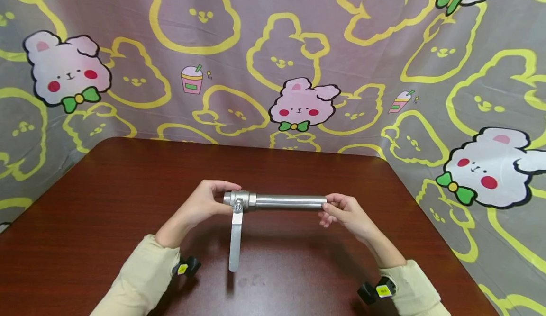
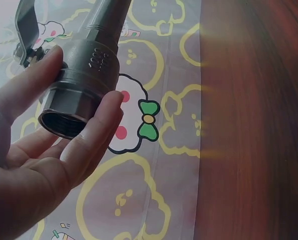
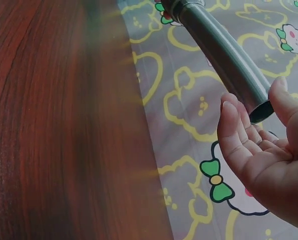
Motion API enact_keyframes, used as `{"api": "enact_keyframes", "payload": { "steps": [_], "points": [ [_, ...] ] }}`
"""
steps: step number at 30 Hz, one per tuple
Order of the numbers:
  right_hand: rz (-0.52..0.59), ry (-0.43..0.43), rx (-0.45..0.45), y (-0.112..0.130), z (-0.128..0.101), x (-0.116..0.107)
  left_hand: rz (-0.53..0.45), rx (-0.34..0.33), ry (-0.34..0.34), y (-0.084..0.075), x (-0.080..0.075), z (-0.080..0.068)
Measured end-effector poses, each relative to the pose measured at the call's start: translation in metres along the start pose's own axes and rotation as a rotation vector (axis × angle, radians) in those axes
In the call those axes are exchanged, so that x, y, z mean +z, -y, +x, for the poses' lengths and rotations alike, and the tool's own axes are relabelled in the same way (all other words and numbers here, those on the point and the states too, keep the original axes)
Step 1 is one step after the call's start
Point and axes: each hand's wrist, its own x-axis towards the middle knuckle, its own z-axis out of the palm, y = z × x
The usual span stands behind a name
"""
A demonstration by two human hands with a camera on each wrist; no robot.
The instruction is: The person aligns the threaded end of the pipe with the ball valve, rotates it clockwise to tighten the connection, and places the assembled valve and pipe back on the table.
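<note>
A metal ball valve (image 1: 241, 196) is held above the table, its flat lever handle (image 1: 235, 247) hanging down toward the near side. My left hand (image 1: 203, 206) grips the valve body between thumb and fingers. The valve's hollow hex end (image 2: 66, 112) faces the left palm in the left wrist view. From the valve's other side a smooth steel pipe (image 1: 291, 202) runs level to the right. With thumb and index finger, my right hand (image 1: 350, 217) pinches the pipe's free end. That end's round opening (image 3: 262, 111) shows in the right wrist view; the other right fingers curl loosely below it.
The dark red-brown wooden table (image 1: 128, 178) lies beneath both hands. A grey curtain (image 1: 247, 3) with yellow outlines and white rabbit faces hangs behind the table and along its sides. Each wrist carries a black strapped device (image 1: 386, 287).
</note>
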Motion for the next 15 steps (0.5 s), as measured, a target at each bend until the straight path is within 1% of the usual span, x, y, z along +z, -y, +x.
{"api": "enact_keyframes", "payload": {
  "steps": [4, 9, 15],
  "points": [
    [-0.033, -0.023, -0.016, 0.0026, 0.0003, 0.0008, 0.005, 0.005, -0.001, -0.0004, 0.0002, 0.0002],
    [-0.081, -0.019, -0.049, 0.0015, 0.0012, 0.0006, 0.009, 0.012, -0.003, -0.0007, 0.0008, 0.0005],
    [-0.074, -0.020, -0.054, -0.0012, 0.0016, -0.0007, 0.005, 0.005, -0.001, 0.0000, 0.0013, 0.0003]
  ]
}}
